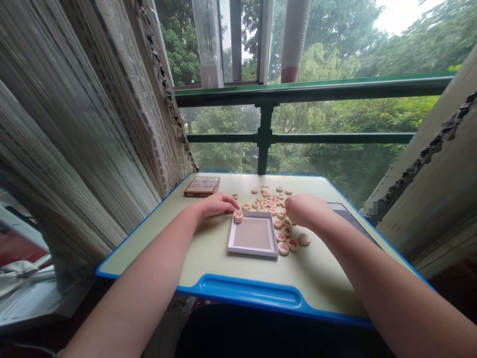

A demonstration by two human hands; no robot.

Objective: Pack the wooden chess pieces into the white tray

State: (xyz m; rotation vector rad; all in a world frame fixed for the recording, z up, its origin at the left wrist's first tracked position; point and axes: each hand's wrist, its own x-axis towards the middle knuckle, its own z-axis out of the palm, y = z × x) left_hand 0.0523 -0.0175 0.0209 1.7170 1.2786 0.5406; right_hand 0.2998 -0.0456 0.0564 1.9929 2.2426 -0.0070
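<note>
We see the round wooden pieces [264, 203] scattered near the middle of the frame, many with red or black characters on top, some lying against one another. Most of them spread above and to the right of a shallow white-rimmed tray [231, 246] at the centre, while a small stack [238, 216] stands inside its upper left corner. Just beside that corner we find the left hand [218, 203], its fingers loosely bent and partly spread, with nothing that we can see between them. Over the right part of the scatter is the right hand [303, 209], fingers curled downward and mostly hidden behind the hand, so we cannot tell how far open they are or whether they have hold of a piece. Everything lies on the pale, blue-edged bench [204, 246], where we also see a brown patterned box [202, 186] left of centre and a dark flat panel [348, 219] partly behind the right forearm. Farther out, curtains [85, 99] hang at the left and right of the frame, and a green railing [316, 93] crosses the upper half before trees [335, 54].
</note>
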